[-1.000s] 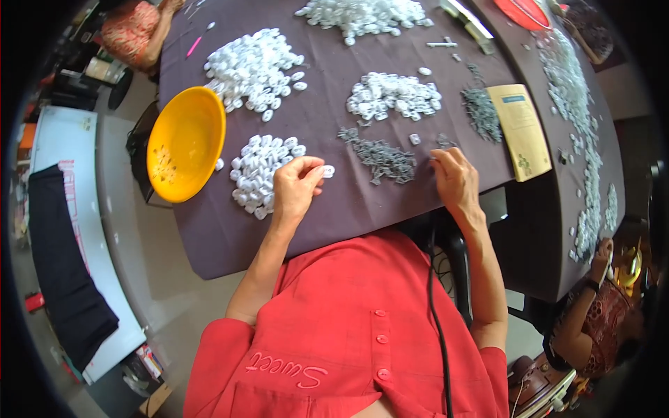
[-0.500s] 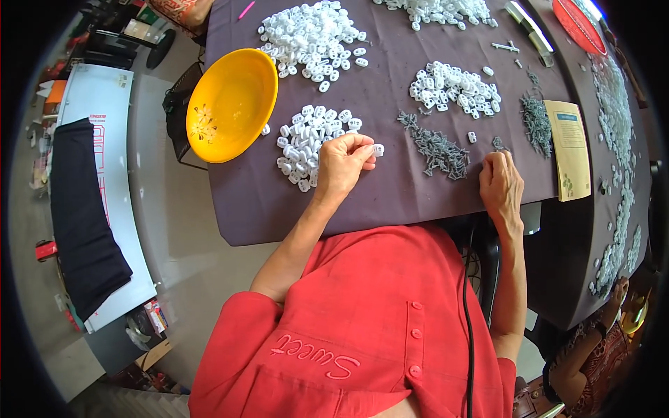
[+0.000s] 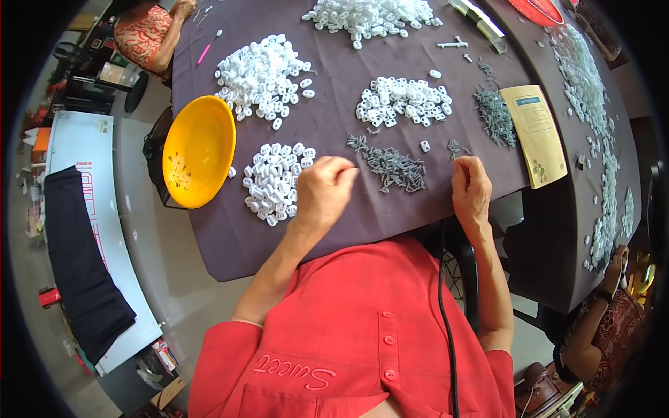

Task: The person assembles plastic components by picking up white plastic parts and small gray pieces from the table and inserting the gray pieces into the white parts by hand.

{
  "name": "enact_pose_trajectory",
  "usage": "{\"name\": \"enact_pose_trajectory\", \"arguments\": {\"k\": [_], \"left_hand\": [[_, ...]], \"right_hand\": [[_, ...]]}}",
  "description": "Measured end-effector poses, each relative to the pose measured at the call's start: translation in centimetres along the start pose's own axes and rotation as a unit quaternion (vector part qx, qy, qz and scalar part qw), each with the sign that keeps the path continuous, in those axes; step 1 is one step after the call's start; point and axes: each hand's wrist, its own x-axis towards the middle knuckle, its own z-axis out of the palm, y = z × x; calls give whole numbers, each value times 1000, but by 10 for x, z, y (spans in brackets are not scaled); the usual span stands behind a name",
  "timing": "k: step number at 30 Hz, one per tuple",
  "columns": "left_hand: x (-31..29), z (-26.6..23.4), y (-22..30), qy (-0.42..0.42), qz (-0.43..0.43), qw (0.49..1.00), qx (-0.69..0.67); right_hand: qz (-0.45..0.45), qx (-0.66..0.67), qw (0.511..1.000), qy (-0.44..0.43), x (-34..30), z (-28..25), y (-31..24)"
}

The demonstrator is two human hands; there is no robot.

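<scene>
My left hand (image 3: pixel 326 194) is closed beside a pile of small white oval plastic pieces with dark openings (image 3: pixel 270 182). Its fingers curl inward, and whatever they may hold is hidden. A heap of small grey screw-like pieces (image 3: pixel 397 171) lies to its right. My right hand (image 3: pixel 472 189) rests low over the cloth with its fingers bent together, their tips just below a few loose grey pieces (image 3: pixel 456 148). I cannot make out anything in them. One single white piece (image 3: pixel 425 145) lies between that hand and the grey heap.
Larger white piles (image 3: pixel 263 76) spread farther back. A yellow bowl (image 3: pixel 224 139) stands at the left edge of the dark tablecloth (image 3: pixel 230 244). On the right are another grey heap (image 3: pixel 496 118) and a tan booklet (image 3: pixel 533 136). Another person (image 3: pixel 150 38) sits at the far left.
My left hand has turned and curled inward; the white piece that showed at its fingertips is out of sight. The whole view has shifted, so the table appears farther left and lower.
</scene>
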Motion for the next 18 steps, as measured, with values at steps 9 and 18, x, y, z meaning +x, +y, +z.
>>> {"name": "enact_pose_trajectory", "arguments": {"k": [9,18], "left_hand": [[54,102,42,-38,159,983,82],[56,108,43,-26,164,984,56]], "right_hand": [[27,43,997,50,-9,-5,4],[17,89,995,34,-11,-5,10]]}}
